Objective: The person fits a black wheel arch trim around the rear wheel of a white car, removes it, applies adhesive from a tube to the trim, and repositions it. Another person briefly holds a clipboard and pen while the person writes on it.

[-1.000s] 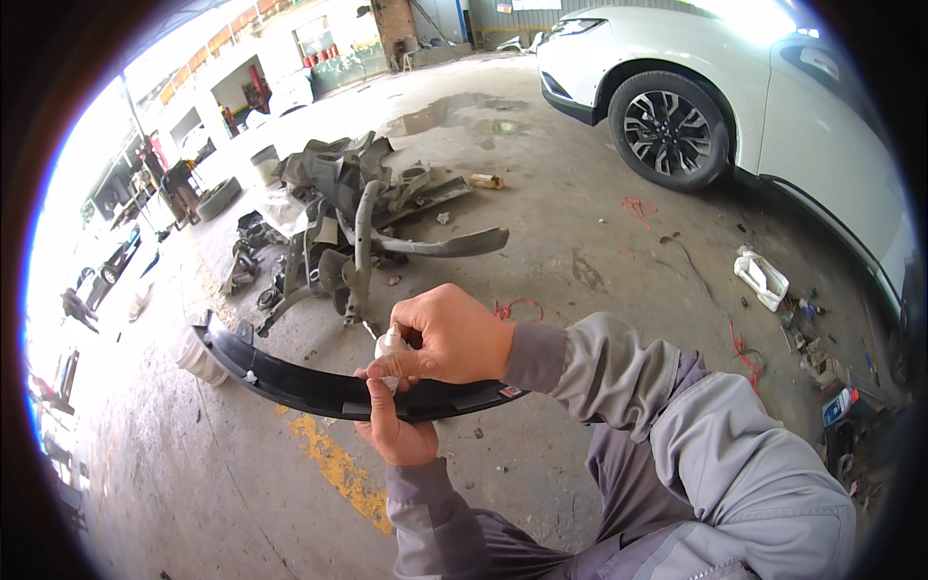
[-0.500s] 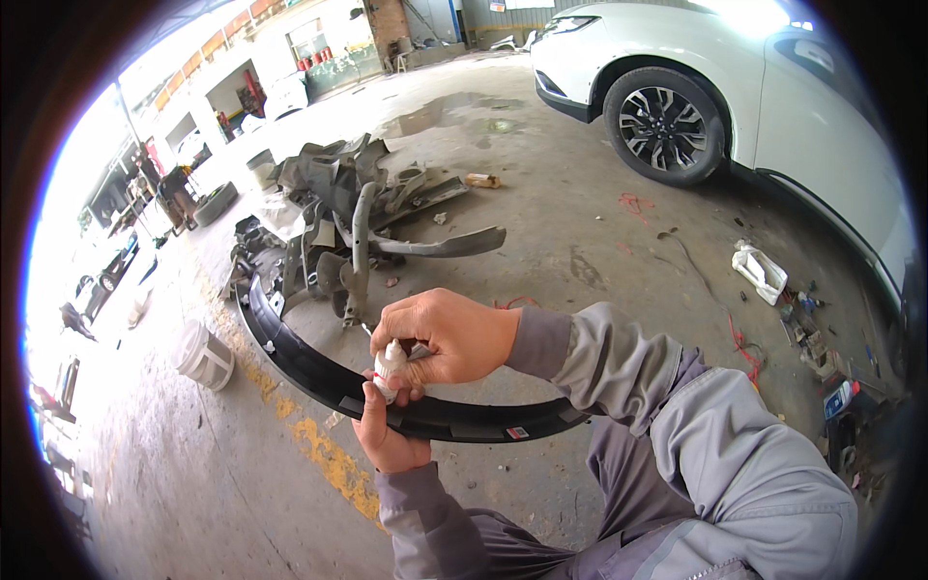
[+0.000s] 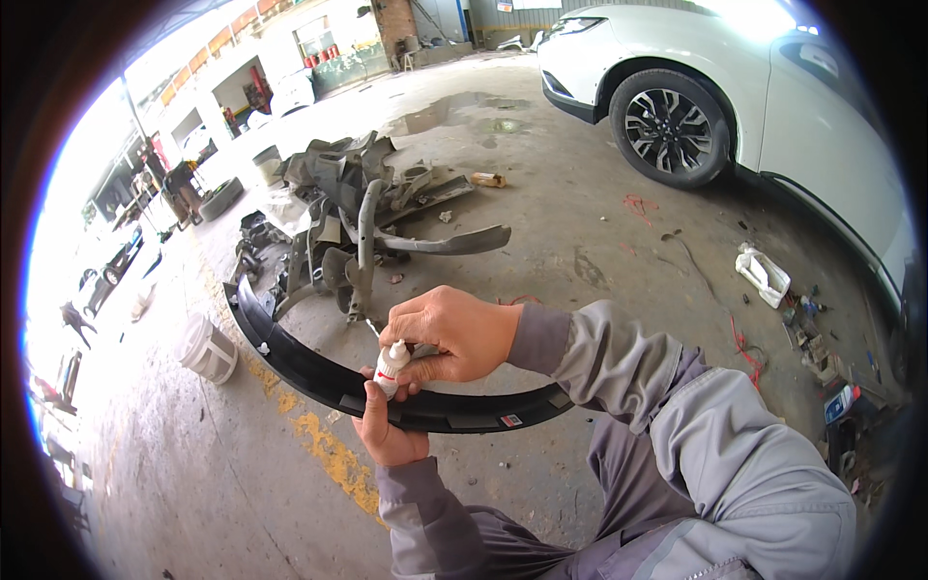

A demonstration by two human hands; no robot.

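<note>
A small white bottle [image 3: 390, 365] with a pointed nozzle stands tilted between my hands, above a long black curved trim strip [image 3: 304, 369]. Closed fingers of my right hand [image 3: 459, 333] hold the bottle from the right. A thin white tip pokes out beyond them; what it belongs to is hidden. From below, my left hand [image 3: 391, 440] is wrapped around the strip, its thumb beside the bottle's lower part. Whether the left fingers also grip the bottle I cannot tell. Toward its right end the strip carries a small sticker [image 3: 509, 420] and passes under my right forearm.
Beyond the strip lies a heap of dismantled car parts [image 3: 353, 208]. A white bucket [image 3: 207, 350] stands at left. A white car [image 3: 667, 58] is parked at upper right. On the right floor are a cut white jug [image 3: 762, 275], red cord [image 3: 744, 348] and scattered tools [image 3: 822, 353].
The strip's left end has shifted slightly left and its right part slightly up. The bottle leans a little more to the right. Both hands keep their hold.
</note>
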